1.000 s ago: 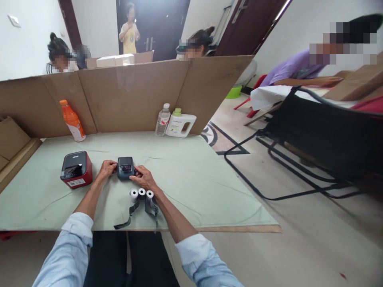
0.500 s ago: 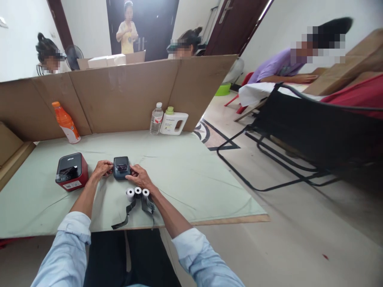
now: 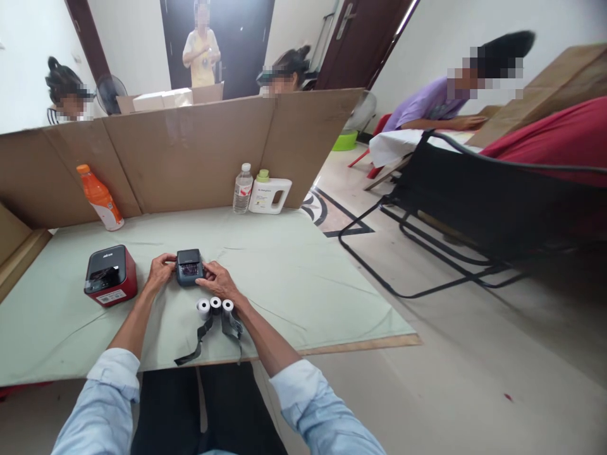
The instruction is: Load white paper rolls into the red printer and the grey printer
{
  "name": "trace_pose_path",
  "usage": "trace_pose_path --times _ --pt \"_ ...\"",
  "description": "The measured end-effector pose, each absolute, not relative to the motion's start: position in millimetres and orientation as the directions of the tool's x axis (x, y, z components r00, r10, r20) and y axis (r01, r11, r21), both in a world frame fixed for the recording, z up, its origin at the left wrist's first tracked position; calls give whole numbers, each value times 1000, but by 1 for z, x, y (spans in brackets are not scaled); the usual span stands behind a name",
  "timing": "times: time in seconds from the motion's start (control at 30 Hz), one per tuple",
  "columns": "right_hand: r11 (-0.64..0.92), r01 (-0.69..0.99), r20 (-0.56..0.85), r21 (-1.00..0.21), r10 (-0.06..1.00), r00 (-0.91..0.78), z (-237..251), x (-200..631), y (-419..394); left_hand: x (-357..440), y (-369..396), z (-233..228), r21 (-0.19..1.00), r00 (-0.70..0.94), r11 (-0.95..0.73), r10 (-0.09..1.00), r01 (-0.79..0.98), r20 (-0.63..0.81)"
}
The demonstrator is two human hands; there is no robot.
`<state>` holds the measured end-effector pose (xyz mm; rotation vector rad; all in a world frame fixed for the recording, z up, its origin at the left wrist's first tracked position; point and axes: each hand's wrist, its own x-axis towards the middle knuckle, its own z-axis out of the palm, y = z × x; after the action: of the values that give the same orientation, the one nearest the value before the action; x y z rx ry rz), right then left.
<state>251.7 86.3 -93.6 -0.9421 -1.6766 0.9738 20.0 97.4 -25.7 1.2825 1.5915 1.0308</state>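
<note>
Printer: a small dark printer [image 3: 189,266] sits on the surface [image 3: 294,278], left of centre and nearer the near edge than the far one.
Left hand: the left hand [image 3: 160,272] is at the printer's left side, fingers curled against its casing.
Right hand: the right hand [image 3: 219,282] is at the printer's right side, fingers bent and touching its near right corner; the printer lies between the two hands, gripped from both sides.
Rolls: three white paper rolls [image 3: 214,306] stand in a row just nearer the near edge than the printer, close under the right wrist, with dark strips [image 3: 199,338] trailing from them to the near edge.
Red printer: a red and black printer [image 3: 110,275] stands apart to the left, toward the left edge.
Far edge: an orange bottle [image 3: 100,198] stands at the far left; a clear water bottle [image 3: 242,188] and a white jug [image 3: 267,193] stand side by side near the far right corner.
Screen: a cardboard screen [image 3: 190,151] rises along the far edge.
Beyond: a black folding chair [image 3: 474,208] stands on the floor to the right; other people sit or stand behind the screen and at a table to the right.
</note>
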Motion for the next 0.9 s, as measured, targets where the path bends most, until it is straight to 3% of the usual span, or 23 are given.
trace_pose_path --times 0.13,0.27,0.57,0.73,0.9 --pt "395 171 345 -903 901 -264 -91 253 85 12 96 -24 961 66 -62 997 269 46" --pt "389 197 332 -900 904 -268 -89 253 85 6 106 -16 941 153 -133 984 312 88" --pt "414 254 348 -874 899 -266 -85 251 87 16 123 -7 932 -67 -4 997 362 31" --pt "509 410 380 -757 853 -359 -64 255 92 16 130 -12 914 -45 -35 997 405 58" --pt "586 536 361 -608 805 -470 -43 258 100 7 126 -21 838 190 -298 953 457 236"
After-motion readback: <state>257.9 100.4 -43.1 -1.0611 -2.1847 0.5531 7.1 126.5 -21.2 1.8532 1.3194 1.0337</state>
